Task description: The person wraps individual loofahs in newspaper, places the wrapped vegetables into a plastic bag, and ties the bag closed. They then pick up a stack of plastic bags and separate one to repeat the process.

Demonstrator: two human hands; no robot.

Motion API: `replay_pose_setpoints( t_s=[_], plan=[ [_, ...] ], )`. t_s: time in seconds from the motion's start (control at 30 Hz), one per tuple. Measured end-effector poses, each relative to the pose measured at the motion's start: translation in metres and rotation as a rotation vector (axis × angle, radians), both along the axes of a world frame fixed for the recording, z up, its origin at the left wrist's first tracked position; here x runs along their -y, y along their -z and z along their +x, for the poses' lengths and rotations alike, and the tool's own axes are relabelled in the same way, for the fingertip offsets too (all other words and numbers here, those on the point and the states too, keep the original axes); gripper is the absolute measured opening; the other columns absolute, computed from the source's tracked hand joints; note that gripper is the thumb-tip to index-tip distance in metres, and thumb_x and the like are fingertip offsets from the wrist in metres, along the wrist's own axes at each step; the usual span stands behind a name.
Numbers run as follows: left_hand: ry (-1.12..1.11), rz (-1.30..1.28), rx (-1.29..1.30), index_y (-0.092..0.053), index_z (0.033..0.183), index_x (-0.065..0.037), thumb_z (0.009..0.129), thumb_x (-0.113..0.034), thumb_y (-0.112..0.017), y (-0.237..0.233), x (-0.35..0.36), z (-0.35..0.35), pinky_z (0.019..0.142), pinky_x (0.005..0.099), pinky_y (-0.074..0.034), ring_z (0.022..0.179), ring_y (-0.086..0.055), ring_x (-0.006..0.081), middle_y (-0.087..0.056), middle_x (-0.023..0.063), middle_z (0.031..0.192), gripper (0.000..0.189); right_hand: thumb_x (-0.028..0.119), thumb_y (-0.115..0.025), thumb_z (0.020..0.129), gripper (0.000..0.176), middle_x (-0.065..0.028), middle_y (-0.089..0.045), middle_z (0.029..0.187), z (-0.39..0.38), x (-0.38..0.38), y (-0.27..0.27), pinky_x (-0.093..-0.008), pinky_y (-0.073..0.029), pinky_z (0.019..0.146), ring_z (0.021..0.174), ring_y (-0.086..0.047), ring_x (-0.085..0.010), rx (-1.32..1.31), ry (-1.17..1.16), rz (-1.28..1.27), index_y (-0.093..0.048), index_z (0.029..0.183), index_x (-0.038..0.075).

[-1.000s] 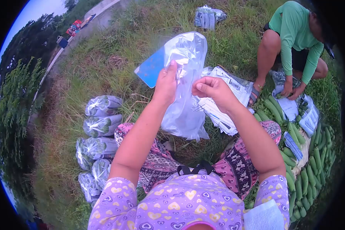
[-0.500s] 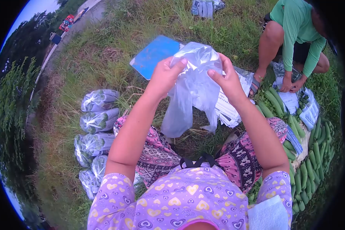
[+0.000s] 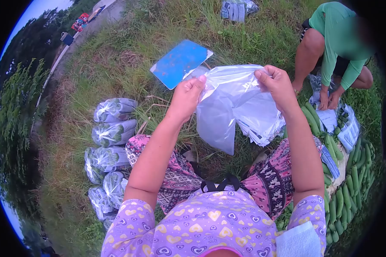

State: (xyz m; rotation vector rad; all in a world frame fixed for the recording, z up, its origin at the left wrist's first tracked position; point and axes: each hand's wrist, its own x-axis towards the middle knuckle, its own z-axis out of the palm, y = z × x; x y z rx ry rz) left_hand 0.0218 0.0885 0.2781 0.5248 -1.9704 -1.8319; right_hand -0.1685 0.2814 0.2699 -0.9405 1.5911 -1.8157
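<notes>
A clear plastic bag (image 3: 221, 109) hangs stretched between my two hands, its lower end loose above the grass. My left hand (image 3: 188, 96) pinches the bag's upper left edge between thumb and fingers. At the upper right edge, my right hand (image 3: 276, 85) grips it the same way. Behind and below the bag lies a stack of printed paper sheets (image 3: 261, 132), partly covered by it. Just beyond my left hand a blue board (image 3: 180, 62) rests on the grass.
Several filled plastic bags (image 3: 113, 135) stand in a column at left. Many long green vegetables (image 3: 347, 192) lie piled at right. A person in a green shirt (image 3: 330, 25) squats at upper right, hands (image 3: 329, 100) at a bag. Another bundle (image 3: 236, 10) lies at the top.
My hands have moved apart, my right hand going rightward. The bunched plastic bag is now pulled wide along its upper edge. The squatting person's hands remain at the same spot.
</notes>
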Motion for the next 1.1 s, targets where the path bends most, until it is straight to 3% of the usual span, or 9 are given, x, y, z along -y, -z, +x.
replay_pose_setpoints(
  t_s=[0.2,0.27,0.33,0.5,0.63,0.83,0.9,1.0,1.1],
  plan=[
    [-0.131,-0.12,0.023,-0.061,0.085,-0.003,0.09,-0.028,-0.061,0.002,-0.001,0.0,0.05,0.0197,-0.034,0.055,-0.042,0.004,-0.049,-0.0063,0.063,0.025,0.024,-0.066,0.084,0.02,0.0023,-0.057,0.066,0.013,-0.013,-0.007,-0.0204,-0.041,0.054,0.057,-0.051,-0.0061,0.179,-0.215,0.097,-0.059,0.076,0.007],
    [-0.403,-0.819,-0.155,-0.059,0.092,-0.001,0.087,-0.025,-0.063,-0.001,-0.002,-0.001,0.055,0.0222,-0.041,0.059,-0.047,0.0062,-0.054,-0.0015,0.071,0.025,0.021,-0.066,0.084,0.017,0.0015,-0.059,0.071,0.007,-0.007,0.004,-0.0205,-0.041,0.055,0.059,-0.051,-0.0057,0.203,-0.115,0.041,-0.057,0.078,0.008],
    [-0.476,-1.026,-0.128,-0.054,0.106,0.003,0.083,-0.022,-0.067,-0.004,-0.008,0.008,0.069,0.029,-0.048,0.072,-0.056,0.0128,-0.06,0.0088,0.092,0.035,0.02,-0.066,0.085,0.016,0.0009,-0.06,0.076,0.004,0.006,0.015,-0.0216,-0.043,0.057,0.063,-0.053,-0.0059,0.347,0.121,-0.157,-0.057,0.083,0.008],
    [-0.02,-0.059,0.05,-0.052,0.113,0.002,0.085,-0.032,-0.065,0.003,-0.059,0.002,0.077,0.0315,-0.048,0.087,-0.059,0.0158,-0.062,0.0104,0.1,0.046,0.018,-0.061,0.089,0.014,-0.0006,-0.061,0.086,0.054,0.015,0.003,-0.0241,-0.047,0.07,0.076,-0.057,-0.0079,0.581,-0.013,-0.165,-0.059,0.097,0.006],
    [0.102,-0.204,0.003,-0.052,0.116,0.002,0.085,-0.037,-0.065,0.018,-0.07,0.003,0.078,0.03,-0.047,0.087,-0.059,0.0147,-0.063,0.0093,0.097,0.052,0.013,-0.061,0.088,0.012,-0.0041,-0.064,0.09,0.083,0.022,0.006,-0.0234,-0.047,0.07,0.077,-0.059,-0.0093,0.638,-0.309,-0.075,-0.061,0.094,0.004],
    [0.184,-0.216,0.04,-0.053,0.116,0.0,0.094,-0.03,-0.053,0.015,-0.073,0.011,0.079,0.0262,-0.045,0.089,-0.055,0.0089,-0.062,0.0048,0.095,0.038,0.011,-0.072,0.079,0.015,-0.0039,-0.064,0.076,0.077,0.026,0.019,-0.0199,-0.043,0.052,0.062,-0.057,-0.0068,0.408,-0.086,-0.042,-0.059,0.084,0.004],
    [0.057,-0.339,0.132,-0.061,0.094,0.001,0.094,-0.027,-0.05,0.025,-0.068,0.01,0.057,0.0285,-0.04,0.063,-0.046,0.0077,-0.053,0.0024,0.066,0.031,0.014,-0.074,0.079,0.018,-0.0026,-0.063,0.073,0.069,0.026,0.025,-0.0187,-0.041,0.049,0.058,-0.054,-0.0043,0.417,-0.1,-0.014,-0.058,0.081,0.006],
    [-0.057,-0.212,-0.029,-0.062,0.084,0.001,0.094,-0.024,-0.05,0.034,-0.056,0.006,0.053,0.0288,-0.036,0.059,-0.04,0.0059,-0.049,-0.002,0.061,0.03,0.032,-0.058,0.091,0.026,-0.0007,-0.062,0.082,0.076,0.031,0.014,-0.0249,-0.049,0.063,0.071,-0.06,-0.0093,0.512,-0.032,-0.081,-0.059,0.095,0.006],
    [-0.146,0.163,-0.164,-0.059,0.096,-0.002,0.097,-0.019,-0.043,0.025,-0.025,0.019,0.067,0.0232,-0.041,0.072,-0.047,0.0066,-0.058,-0.0013,0.085,0.023,0.039,-0.053,0.092,0.043,-0.0106,-0.063,0.101,0.043,0.026,0.029,-0.0337,-0.051,0.079,0.09,-0.063,-0.0205,0.577,-0.136,-0.088,-0.055,0.11,0.0]
  ],
)
